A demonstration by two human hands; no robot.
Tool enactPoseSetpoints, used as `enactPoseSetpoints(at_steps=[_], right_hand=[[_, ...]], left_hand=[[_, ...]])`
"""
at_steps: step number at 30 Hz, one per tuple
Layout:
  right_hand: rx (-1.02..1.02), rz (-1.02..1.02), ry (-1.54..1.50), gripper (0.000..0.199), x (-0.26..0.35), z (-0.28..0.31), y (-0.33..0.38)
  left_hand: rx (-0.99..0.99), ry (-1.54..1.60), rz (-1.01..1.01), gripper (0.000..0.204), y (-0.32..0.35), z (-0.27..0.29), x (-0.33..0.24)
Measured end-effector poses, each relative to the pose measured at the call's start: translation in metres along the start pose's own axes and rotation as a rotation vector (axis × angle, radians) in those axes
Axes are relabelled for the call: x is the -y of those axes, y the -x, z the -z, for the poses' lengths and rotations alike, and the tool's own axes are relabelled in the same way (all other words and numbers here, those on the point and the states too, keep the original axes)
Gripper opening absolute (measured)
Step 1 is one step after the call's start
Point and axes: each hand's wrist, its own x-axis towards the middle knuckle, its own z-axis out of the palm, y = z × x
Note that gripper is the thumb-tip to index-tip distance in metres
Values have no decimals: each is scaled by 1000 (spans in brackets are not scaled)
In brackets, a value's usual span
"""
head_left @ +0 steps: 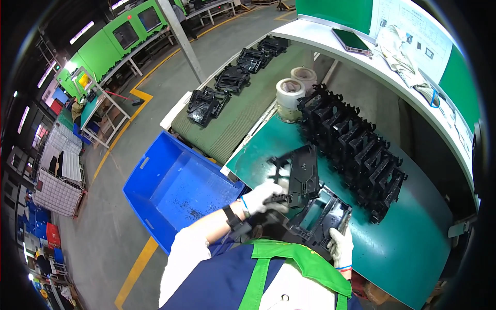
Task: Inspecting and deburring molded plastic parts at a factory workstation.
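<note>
Over the near edge of a green desk (413, 258), two white-gloved hands work black moulded plastic frames: the left hand (261, 198) has its fingers pinching an upright frame (302, 175), while the right hand (341, 247) has its fingers wrapped around a box-shaped frame (320, 217), seemingly fitting them together.

Left hand (263, 198), white-gloved, fingers curled closed in a grip, wrist banded, forearm extended forward from lower centre. Right hand (341, 247), also gloved, lower and nearer the body, fingers clasped closed.
</note>
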Motion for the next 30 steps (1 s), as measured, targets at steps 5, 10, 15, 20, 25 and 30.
enactPoseSetpoints(at_steps=[5, 10, 15, 20, 25, 30], right_hand=[[-115, 103, -105, 81, -3, 8, 7], [-292, 104, -34, 66, -15, 0, -5], [-264, 125, -61, 71, -17, -11, -7], [-356, 171, -202, 64, -19, -25, -3], [-331, 154, -215, 61, -21, -17, 5], [-303, 105, 10, 59, -22, -2, 19]], left_hand=[[-185, -697, 338, 42, -42, 88, -7], [-44, -520, 465, 39, -77, 135, 9], [-81, -1086, 334, 40, -100, 127, 8], [-184, -1392, 146, 38, -102, 111, -6], [-139, -1467, 161, 48, -116, 108, -11], [-333, -1631, -24, 56, -116, 96, -23]])
